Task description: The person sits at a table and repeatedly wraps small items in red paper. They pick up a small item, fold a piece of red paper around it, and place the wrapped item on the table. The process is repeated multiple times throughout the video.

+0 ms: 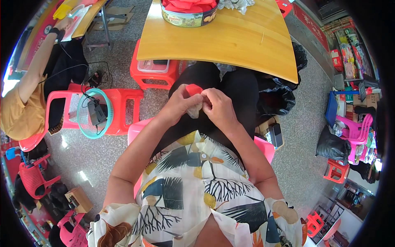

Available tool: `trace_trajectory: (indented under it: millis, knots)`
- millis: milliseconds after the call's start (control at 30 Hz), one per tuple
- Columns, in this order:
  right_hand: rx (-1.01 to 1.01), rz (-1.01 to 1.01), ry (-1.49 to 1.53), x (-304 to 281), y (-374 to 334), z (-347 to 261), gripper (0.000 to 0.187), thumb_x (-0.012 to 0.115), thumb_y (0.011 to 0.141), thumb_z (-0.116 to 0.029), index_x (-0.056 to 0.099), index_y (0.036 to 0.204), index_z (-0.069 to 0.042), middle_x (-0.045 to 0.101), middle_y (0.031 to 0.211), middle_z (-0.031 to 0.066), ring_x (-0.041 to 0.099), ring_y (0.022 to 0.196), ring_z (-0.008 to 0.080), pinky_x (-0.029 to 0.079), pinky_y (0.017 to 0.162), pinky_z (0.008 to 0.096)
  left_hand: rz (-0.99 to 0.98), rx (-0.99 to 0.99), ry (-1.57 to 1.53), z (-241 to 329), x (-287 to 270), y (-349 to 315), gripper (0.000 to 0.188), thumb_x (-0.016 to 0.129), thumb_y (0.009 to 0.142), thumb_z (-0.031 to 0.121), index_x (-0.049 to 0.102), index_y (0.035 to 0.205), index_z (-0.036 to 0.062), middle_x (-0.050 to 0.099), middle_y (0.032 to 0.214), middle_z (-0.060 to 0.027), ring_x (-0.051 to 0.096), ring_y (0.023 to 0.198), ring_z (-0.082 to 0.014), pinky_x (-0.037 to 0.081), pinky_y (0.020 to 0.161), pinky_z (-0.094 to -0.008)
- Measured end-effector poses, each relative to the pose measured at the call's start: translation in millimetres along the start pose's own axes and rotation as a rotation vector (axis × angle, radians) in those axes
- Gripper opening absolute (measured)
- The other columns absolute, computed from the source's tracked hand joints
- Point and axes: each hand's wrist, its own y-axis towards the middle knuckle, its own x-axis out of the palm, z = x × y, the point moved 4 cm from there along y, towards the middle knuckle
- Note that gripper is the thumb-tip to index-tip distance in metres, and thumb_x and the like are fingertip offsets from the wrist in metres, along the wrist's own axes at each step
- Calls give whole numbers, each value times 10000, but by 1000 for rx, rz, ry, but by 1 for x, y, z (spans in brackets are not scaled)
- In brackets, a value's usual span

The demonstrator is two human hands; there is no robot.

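Above my lap, my left hand (180, 105) is closed around a small soft red piece (193, 89) that looks like cloth. A pale, whitish crumpled part (194, 111) hangs below it between the hands; whether the two are joined I cannot tell. My right hand (221, 107) is closed too, its thumb and fingertips pinched against the left thumb at the edge of the piece. What exactly the right fingertips pinch is hidden. Ahead on the table stands a round tin (188, 19) heaped with similar red pieces (187, 5).
The yellow wooden table (230, 45) has its near edge just beyond my knees. Red stools (154, 80) and a turquoise basket (109, 119) stand at left, near a seated person in a mustard top (20, 111). Black plastic bags (273, 96) lie right of my legs.
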Motion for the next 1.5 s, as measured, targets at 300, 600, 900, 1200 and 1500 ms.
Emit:
trace_trajectory:
  millis: [300, 600, 900, 1200, 1500]
  knots:
    - [178, 6, 154, -8, -4, 12, 197, 654, 773, 44, 561, 931, -27, 632, 813, 139, 646, 773, 325, 526, 671, 393, -69, -53, -208, 8, 10, -7, 416, 727, 838, 82, 505, 1187, 41, 620, 1018, -61, 636, 889, -135, 535, 759, -276]
    - [53, 152, 171, -23, -2, -6, 142, 669, 767, 61, 590, 856, -17, 619, 775, 130, 635, 706, 289, 504, 628, 357, -44, 67, 129, 15, 11, 0, 326, 721, 855, 107, 555, 1135, 84, 627, 964, -17, 606, 857, -91, 508, 743, -247]
    - [128, 162, 244, -31, -1, 3, 131, 668, 791, 51, 616, 893, -13, 616, 819, 117, 629, 719, 255, 508, 644, 318, -123, 56, -123, 16, 18, -5, 266, 681, 887, 75, 532, 1104, 109, 601, 956, -2, 598, 855, -81, 515, 712, -253]
    - [160, 77, 228, -28, 5, 1, 62, 634, 841, -6, 573, 851, 2, 578, 809, 127, 597, 724, 276, 486, 660, 367, -210, 86, -121, 19, 21, -9, 289, 691, 887, 63, 525, 1118, 114, 593, 943, 3, 588, 836, -86, 515, 693, -255]
    - [172, 34, 324, -22, 0, 0, 95, 571, 892, -71, 522, 871, 8, 549, 772, 118, 552, 688, 250, 453, 657, 351, -95, 106, -25, 21, 19, -9, 243, 686, 878, 49, 556, 1075, 108, 603, 930, 16, 572, 822, -65, 489, 708, -238]
